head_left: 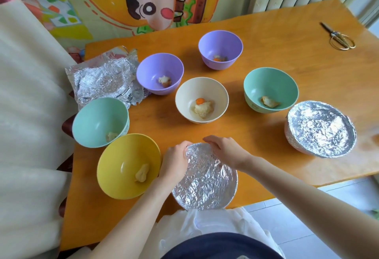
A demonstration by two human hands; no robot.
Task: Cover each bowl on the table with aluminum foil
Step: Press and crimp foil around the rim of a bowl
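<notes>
A foil-covered bowl (207, 182) stands at the table's near edge. My left hand (174, 163) presses the foil against its left rim, and my right hand (225, 150) curls over its far rim. Another foil-covered bowl (321, 129) sits at the right. Several uncovered bowls hold bits of food: a yellow bowl (125, 168), a green bowl (98, 123), a purple bowl (160, 74), a second purple bowl (220, 49), a white bowl (202, 99) and a second green bowl (270, 89). Crumpled foil sheets (104, 80) lie at the far left.
Gold-handled scissors (338, 37) lie at the far right corner of the orange wooden table (287, 63). A cream fabric (26, 115) borders the left side. A cartoon wall hanging and a radiator stand behind the table.
</notes>
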